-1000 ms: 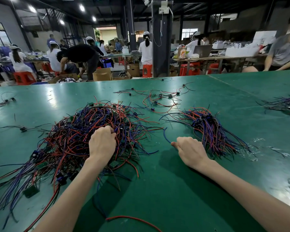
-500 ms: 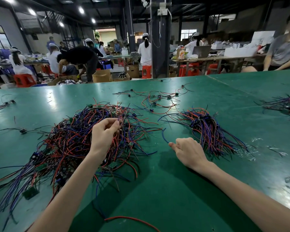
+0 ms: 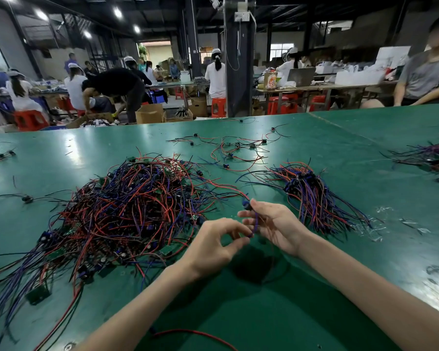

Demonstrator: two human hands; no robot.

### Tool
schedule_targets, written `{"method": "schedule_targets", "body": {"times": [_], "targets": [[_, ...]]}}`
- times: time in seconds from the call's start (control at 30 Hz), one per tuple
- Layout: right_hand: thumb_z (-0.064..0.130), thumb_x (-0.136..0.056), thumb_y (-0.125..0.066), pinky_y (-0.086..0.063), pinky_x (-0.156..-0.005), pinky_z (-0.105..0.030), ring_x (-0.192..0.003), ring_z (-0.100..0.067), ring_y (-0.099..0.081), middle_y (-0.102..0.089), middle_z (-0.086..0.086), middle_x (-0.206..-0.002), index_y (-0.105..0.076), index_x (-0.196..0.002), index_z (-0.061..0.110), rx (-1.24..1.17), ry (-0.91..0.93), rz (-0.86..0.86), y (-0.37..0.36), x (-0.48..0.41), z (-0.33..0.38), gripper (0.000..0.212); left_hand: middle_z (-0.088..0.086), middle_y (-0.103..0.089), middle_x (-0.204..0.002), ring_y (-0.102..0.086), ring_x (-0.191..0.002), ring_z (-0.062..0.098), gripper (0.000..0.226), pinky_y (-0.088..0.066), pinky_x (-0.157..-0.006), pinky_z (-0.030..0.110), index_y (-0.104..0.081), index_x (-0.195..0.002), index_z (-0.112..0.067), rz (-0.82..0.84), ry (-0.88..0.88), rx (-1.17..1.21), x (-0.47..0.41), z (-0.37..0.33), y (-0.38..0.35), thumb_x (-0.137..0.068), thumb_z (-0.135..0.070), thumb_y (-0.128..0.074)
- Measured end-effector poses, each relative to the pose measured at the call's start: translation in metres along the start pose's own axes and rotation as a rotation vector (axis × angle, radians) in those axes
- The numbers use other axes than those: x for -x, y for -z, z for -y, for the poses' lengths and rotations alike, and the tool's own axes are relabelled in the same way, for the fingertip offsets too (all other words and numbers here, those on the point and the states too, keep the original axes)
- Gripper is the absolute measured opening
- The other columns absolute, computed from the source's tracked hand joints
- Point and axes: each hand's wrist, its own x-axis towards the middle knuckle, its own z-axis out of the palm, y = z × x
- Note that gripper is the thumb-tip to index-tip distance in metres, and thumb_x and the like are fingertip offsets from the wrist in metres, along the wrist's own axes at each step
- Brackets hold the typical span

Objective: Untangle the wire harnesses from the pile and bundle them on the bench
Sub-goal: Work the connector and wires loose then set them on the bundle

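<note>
Over a green table (image 3: 264, 312), the right grip (image 3: 276, 224) pinches a purple harness (image 3: 256, 222) by its dark connector; the left grip (image 3: 213, 245) pinches its lower end. A tangled red-and-blue pile (image 3: 127, 206) lies left and a combed bundle (image 3: 312, 196) right, with green surface showing between them and toward the near edge.
</note>
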Motion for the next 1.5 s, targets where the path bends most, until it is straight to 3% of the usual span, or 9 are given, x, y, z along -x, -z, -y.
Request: {"method": "schedule_targets", "body": {"times": [0.07,0.2,0.37,0.47,0.6,0.7,0.9,1.07,1.5], "targets": [[0.009,-0.091,-0.054,-0.054,-0.054,-0.021,-0.055,-0.014,-0.063,-0.07,-0.011,-0.073,-0.06,-0.095,-0.003,-0.044,-0.007,-0.002,0.001,0.002,0.002,0.014,0.0,-0.068,-0.076,-0.06,-0.071,0.008,0.006,-0.047,-0.075,0.023,-0.075,-0.086,-0.01,0.037,0.013,-0.034,0.003,0.001,-0.003,-0.08,-0.008,-0.074],[0.003,-0.095,-0.044,-0.057,-0.058,-0.026,-0.062,-0.019,-0.068,-0.072,-0.017,-0.081,-0.059,-0.098,-0.005,-0.172,-0.055,0.056,-0.001,0.005,0.002,0.017,-0.002,-0.065,-0.071,-0.058,-0.07,0.005,0.021,-0.043,-0.073,0.021,-0.075,-0.073,-0.013,0.031,0.174,0.155,0.001,0.002,-0.003,-0.088,-0.024,-0.065],[0.006,-0.097,-0.041,-0.058,-0.068,-0.033,-0.085,-0.026,-0.07,-0.07,-0.021,-0.101,-0.056,-0.099,0.004,-0.194,-0.063,0.148,-0.006,0.009,-0.002,0.014,0.004,-0.065,-0.078,-0.057,-0.063,0.011,0.024,-0.05,-0.068,0.032,-0.063,-0.072,-0.01,-0.118,0.478,0.503,-0.006,0.005,-0.009,-0.095,-0.012,-0.055],[0.005,-0.095,-0.044,-0.058,-0.069,-0.033,-0.089,-0.025,-0.068,-0.068,-0.019,-0.108,-0.055,-0.1,0.005,-0.15,-0.041,0.171,-0.008,0.011,-0.005,0.012,0.003,-0.065,-0.081,-0.061,-0.058,0.008,0.011,-0.053,-0.055,0.024,-0.058,-0.083,-0.005,-0.16,0.56,0.676,-0.007,0.004,-0.014,-0.093,-0.01,-0.057],[0.007,-0.08,-0.059,-0.056,-0.066,-0.028,-0.073,-0.017,-0.066,-0.07,-0.009,-0.088,-0.061,-0.096,0.005,-0.108,-0.056,0.155,-0.01,0.011,-0.008,0.016,0.002,-0.067,-0.071,-0.058,-0.052,0.008,0.007,-0.05,-0.052,0.021,-0.059,-0.097,-0.006,-0.196,0.593,0.757,-0.008,0.005,-0.015,-0.09,-0.008,-0.06],[0.003,-0.085,-0.057,-0.052,-0.075,-0.028,-0.076,-0.019,-0.062,-0.067,-0.007,-0.085,-0.064,-0.094,0.005,-0.04,-0.054,0.082,-0.006,0.008,-0.006,0.012,0.002,-0.063,-0.064,-0.052,-0.049,0.007,0.007,-0.046,-0.051,0.019,-0.062,-0.096,-0.001,-0.193,0.598,0.733,-0.01,0.006,-0.013,-0.091,-0.002,-0.057],[0.002,-0.081,-0.065,-0.051,-0.054,-0.02,-0.053,-0.009,-0.057,-0.066,-0.002,-0.067,-0.065,-0.083,0.005,0.025,-0.017,-0.057,-0.002,0.006,-0.003,0.003,0.002,-0.062,-0.054,-0.053,-0.042,0.011,0.009,-0.049,-0.044,0.023,-0.059,-0.084,-0.003,-0.123,0.613,0.767,-0.01,0.004,-0.013,-0.092,-0.001,-0.055],[0.008,-0.067,-0.072,-0.055,-0.06,-0.021,-0.056,-0.012,-0.061,-0.068,-0.006,-0.067,-0.068,-0.079,0.001,0.101,0.063,-0.009,-0.005,0.009,-0.012,0.015,0.005,-0.067,-0.07,-0.06,-0.052,0.011,0.01,-0.05,-0.046,0.024,-0.063,-0.093,-0.001,-0.092,0.589,0.818,-0.006,0.005,-0.013,-0.09,-0.01,-0.059],[0.017,-0.066,-0.075,-0.044,-0.049,-0.017,-0.048,-0.008,-0.052,-0.062,-0.004,-0.058,-0.07,-0.072,0.006,0.297,0.129,-0.017,-0.003,0.008,-0.014,0.013,-0.001,-0.062,-0.055,-0.054,-0.043,0.008,0.008,-0.042,-0.039,0.018,-0.062,-0.091,-0.004,-0.023,0.601,0.712,-0.006,0.011,-0.014,-0.09,-0.012,-0.062]]}}
